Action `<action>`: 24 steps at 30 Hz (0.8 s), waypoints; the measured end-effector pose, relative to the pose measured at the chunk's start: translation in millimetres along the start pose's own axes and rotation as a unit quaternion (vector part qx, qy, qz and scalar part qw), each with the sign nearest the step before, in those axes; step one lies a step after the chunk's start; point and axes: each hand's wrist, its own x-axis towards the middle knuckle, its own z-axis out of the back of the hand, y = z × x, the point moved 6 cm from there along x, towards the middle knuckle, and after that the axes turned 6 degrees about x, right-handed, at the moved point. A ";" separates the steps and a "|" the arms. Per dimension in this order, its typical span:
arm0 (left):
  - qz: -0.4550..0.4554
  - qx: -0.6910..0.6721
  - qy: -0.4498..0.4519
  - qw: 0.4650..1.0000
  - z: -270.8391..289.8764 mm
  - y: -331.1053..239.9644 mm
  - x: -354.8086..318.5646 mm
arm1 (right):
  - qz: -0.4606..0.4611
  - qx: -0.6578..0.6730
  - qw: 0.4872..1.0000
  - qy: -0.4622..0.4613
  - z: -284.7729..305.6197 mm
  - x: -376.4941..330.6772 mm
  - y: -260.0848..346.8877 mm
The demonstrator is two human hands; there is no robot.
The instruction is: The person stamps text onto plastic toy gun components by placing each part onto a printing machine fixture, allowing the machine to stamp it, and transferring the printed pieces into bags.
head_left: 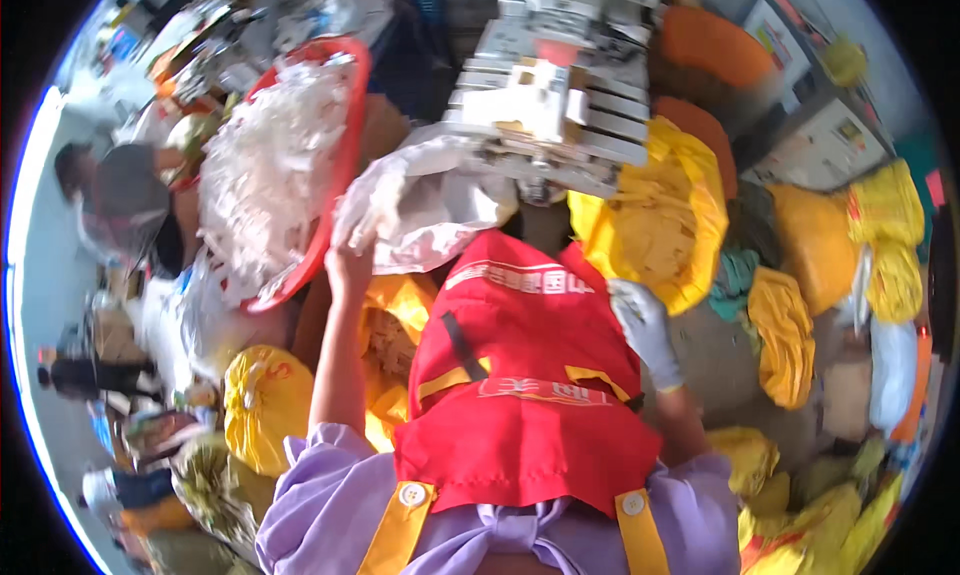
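Note:
My bare left hand is closed on the left rim of a white plastic sack, whose mouth gapes toward the machine. On my right hand is a pale glove with dark fingertips. It hangs beside my red apron, fingers loosely stretched out, with nothing visible in them. Just beyond it stands an open yellow sack with flat tan pieces inside. A metal machine with slatted plates rises ahead of me, between the two sacks.
A red tub heaped with translucent plastic pieces stands at my left. Nearer is a tied yellow sack, with an open orange-yellow sack beside my left forearm. Full sacks and a grey cabinet line the right. A person sits far left.

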 end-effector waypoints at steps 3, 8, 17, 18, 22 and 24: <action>-0.011 0.100 0.047 0.994 -46.7 31.4 28.7 | 0.023 0.013 1.000 -0.007 -9.0 4.6 -30.3; -0.040 0.162 0.224 0.960 -154.1 83.7 19.6 | 0.031 -0.021 0.999 -0.013 4.9 7.1 -40.9; 0.013 0.154 0.427 0.891 -170.8 127.5 -66.9 | -0.156 -0.227 0.956 -0.103 124.7 122.2 -139.9; 0.020 0.112 0.414 0.903 -162.6 126.2 -71.8 | -0.189 -0.258 0.945 -0.076 124.5 136.0 -158.1; -0.039 0.138 0.366 0.920 -136.1 97.3 -84.9 | -0.251 -0.272 0.928 -0.035 96.4 182.1 -236.4; -0.023 0.140 0.401 0.905 -135.6 81.4 -88.9 | -0.269 -0.245 0.924 -0.118 88.5 186.1 -255.2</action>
